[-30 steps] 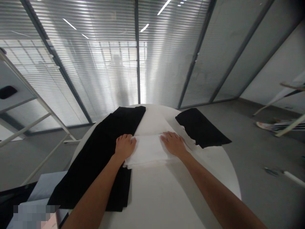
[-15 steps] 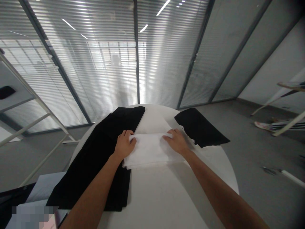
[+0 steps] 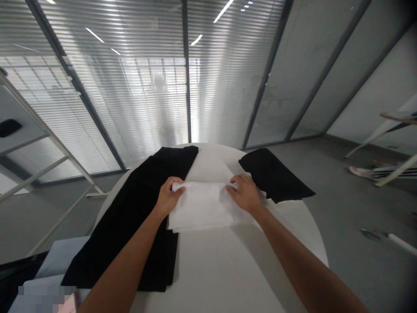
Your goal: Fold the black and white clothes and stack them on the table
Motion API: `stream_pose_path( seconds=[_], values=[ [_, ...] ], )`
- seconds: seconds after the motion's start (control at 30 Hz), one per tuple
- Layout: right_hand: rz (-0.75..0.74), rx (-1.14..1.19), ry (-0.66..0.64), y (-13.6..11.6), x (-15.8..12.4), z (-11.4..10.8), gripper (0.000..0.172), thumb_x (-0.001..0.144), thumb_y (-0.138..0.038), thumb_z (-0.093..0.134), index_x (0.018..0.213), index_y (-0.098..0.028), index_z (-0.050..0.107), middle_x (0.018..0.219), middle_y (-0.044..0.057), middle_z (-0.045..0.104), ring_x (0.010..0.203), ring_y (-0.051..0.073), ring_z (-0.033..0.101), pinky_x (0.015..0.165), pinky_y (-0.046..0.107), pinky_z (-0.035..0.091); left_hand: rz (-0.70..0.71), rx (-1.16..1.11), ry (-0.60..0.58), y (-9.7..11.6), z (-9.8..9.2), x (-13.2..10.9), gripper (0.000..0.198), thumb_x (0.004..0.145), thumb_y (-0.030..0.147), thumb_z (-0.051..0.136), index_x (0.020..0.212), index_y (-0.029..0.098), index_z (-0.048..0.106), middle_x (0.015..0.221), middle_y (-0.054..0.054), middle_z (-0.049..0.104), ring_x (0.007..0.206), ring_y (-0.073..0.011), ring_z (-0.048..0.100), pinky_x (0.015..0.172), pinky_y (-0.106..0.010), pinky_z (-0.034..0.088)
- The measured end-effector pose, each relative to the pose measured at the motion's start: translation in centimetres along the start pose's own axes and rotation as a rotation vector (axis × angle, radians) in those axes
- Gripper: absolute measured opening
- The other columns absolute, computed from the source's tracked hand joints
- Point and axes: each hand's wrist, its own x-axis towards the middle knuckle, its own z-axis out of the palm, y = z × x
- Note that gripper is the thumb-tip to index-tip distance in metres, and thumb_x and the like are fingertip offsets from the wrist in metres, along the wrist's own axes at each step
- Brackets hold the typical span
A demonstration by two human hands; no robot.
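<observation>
A folded white cloth (image 3: 202, 206) lies in layers across the middle of a white round table (image 3: 224, 269). At its far left corner my left hand (image 3: 168, 196) pinches the edge, thumb on the near side and fingers behind. My right hand (image 3: 245, 193) grips the far edge on the right in the same way. The cloth's left end overlaps a long black fabric piece (image 3: 130, 217). Beyond my right hand is a smaller black fabric piece (image 3: 275, 174). My fingertips are partly hidden behind the cloth's edge.
Papers (image 3: 60, 256) lie by the table's left edge. A whiteboard stand (image 3: 74, 161) is at the left, and glass walls with blinds (image 3: 221, 87) rise behind the table. On the floor at right are scissors (image 3: 370, 234) and a white tube (image 3: 402, 244).
Both hands have closed on the cloth's far edge, which now looks slightly raised and curled at the ends. My right hand has shifted a little to the right.
</observation>
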Motion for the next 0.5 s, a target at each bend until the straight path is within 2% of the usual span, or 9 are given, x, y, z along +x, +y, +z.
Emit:
stream_pose_path(
  seconds=[0.07,0.13,0.27,0.33,0.4,0.5],
  values=[
    [-0.040,-0.003,0.047,-0.3,-0.1,-0.3,0.020,0.084,-0.030,0.050,0.095,-0.018,0.060,0.100,0.010,0.062,0.101,0.026,0.053,0.092,0.038,0.035,0.042,-0.004,-0.001,0.5,0.1,-0.2,0.014,0.077,0.027,0.061,0.089,0.019,0.061,0.089,0.000,0.060,0.072,-0.0130,0.052,0.067,-0.025,0.042],
    [-0.117,0.018,0.068,-0.7,-0.3,-0.5,0.027,0.085,-0.028,0.049,0.106,-0.016,0.058,0.109,0.012,0.062,0.110,0.027,0.052,0.099,0.042,0.031,0.116,-0.015,-0.002,1.1,0.2,-0.4,0.013,0.080,0.028,0.060,0.088,0.019,0.060,0.092,-0.001,0.060,0.079,-0.0146,0.055,0.072,-0.026,0.043],
    [-0.297,0.059,-0.003,-1.9,-1.0,-0.5,0.046,0.091,-0.031,0.041,0.135,-0.016,0.043,0.135,0.013,0.053,0.131,0.026,0.039,0.111,0.047,0.016,0.233,-0.054,-0.037,1.8,0.2,-0.6,0.010,0.082,0.028,0.059,0.088,0.019,0.060,0.093,-0.003,0.059,0.087,-0.0163,0.056,0.081,-0.029,0.043],
    [-0.342,0.051,-0.036,-2.5,-1.4,-0.2,0.050,0.095,-0.035,0.037,0.141,-0.016,0.038,0.136,0.013,0.053,0.132,0.026,0.039,0.113,0.048,0.012,0.238,-0.066,-0.059,1.7,0.1,-0.5,0.010,0.082,0.027,0.060,0.088,0.019,0.060,0.093,-0.003,0.059,0.087,-0.0162,0.056,0.081,-0.029,0.043],
    [-0.350,0.034,-0.063,-2.8,-1.6,0.0,0.049,0.096,-0.038,0.036,0.140,-0.016,0.040,0.129,0.013,0.058,0.125,0.026,0.046,0.112,0.047,0.015,0.214,-0.068,-0.070,1.4,0.0,-0.4,0.011,0.081,0.027,0.062,0.088,0.019,0.060,0.092,-0.002,0.059,0.085,-0.0162,0.056,0.079,-0.029,0.043],
    [-0.329,0.016,-0.096,-3.0,-1.6,-0.1,0.045,0.096,-0.042,0.037,0.131,-0.017,0.050,0.116,0.011,0.063,0.109,0.025,0.055,0.105,0.042,0.027,0.172,-0.072,-0.074,0.9,-0.1,-0.3,0.011,0.080,0.027,0.063,0.088,0.019,0.061,0.092,-0.002,0.059,0.084,-0.0160,0.056,0.076,-0.027,0.043]
  ],
)
